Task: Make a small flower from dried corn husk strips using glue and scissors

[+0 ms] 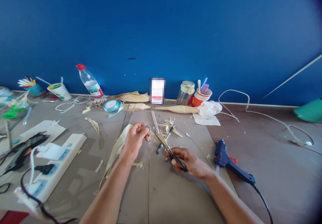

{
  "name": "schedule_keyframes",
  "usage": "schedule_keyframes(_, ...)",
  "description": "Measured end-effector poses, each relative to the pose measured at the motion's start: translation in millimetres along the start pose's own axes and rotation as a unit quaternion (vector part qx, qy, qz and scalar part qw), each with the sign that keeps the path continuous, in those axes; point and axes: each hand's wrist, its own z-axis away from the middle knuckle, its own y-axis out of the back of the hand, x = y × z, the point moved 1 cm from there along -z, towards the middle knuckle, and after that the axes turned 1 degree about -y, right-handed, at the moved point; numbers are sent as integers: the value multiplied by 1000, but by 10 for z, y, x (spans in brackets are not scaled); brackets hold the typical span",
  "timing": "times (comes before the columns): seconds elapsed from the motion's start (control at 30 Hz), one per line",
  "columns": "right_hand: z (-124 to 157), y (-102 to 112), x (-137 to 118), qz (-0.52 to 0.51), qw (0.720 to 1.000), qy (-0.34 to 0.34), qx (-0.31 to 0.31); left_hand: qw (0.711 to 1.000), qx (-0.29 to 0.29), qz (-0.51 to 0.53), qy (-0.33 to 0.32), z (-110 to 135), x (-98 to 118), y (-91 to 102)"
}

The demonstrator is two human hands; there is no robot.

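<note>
My left hand [136, 138] is closed in a pinch on a small strip of dried corn husk [151, 134]. My right hand [189, 162] grips black-handled scissors [164, 143], whose blades point up and left to the strip. Whether the blades touch it, I cannot tell. Below the scissors lies a pen [169, 133], with a translucent glue stick [155, 121] beyond the blades. Husk scraps [173, 130] are scattered around there. Under and beside my left forearm spreads a larger dry husk [114, 153].
To the right lies a blue glue gun [231, 165] with its cord. A white power strip [62, 160] with plugs and a black glue gun [27, 150] are at left. Along the blue wall stand a bottle [92, 85], ribbon roll [112, 106], jar [185, 91] and red cups [201, 98].
</note>
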Motion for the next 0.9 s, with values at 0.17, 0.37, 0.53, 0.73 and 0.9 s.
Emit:
schedule_keyframes(0.17, 17, 38, 33, -36, 998, 37, 29, 1000, 4, 7, -6, -12, -8, 25)
schedule_keyframes(0.37, 3, 145, 23, -55, 978, 85, 182, 1000, -13, 2, -19, -7, -12, 14)
schedule_keyframes(0.53, -54, 249, 59, 103, 931, 64, 346, 1000, -24, 1, -9, 17, 0, -23)
schedule_keyframes(0.73, -50, 344, 121, 377, 819, 56, 430, 994, -39, 99, 30, 37, -4, -90)
schedule_keyframes(0.9, -57, 372, 155, 400, 807, 50, 432, 985, -35, 150, 75, 45, -18, -119)
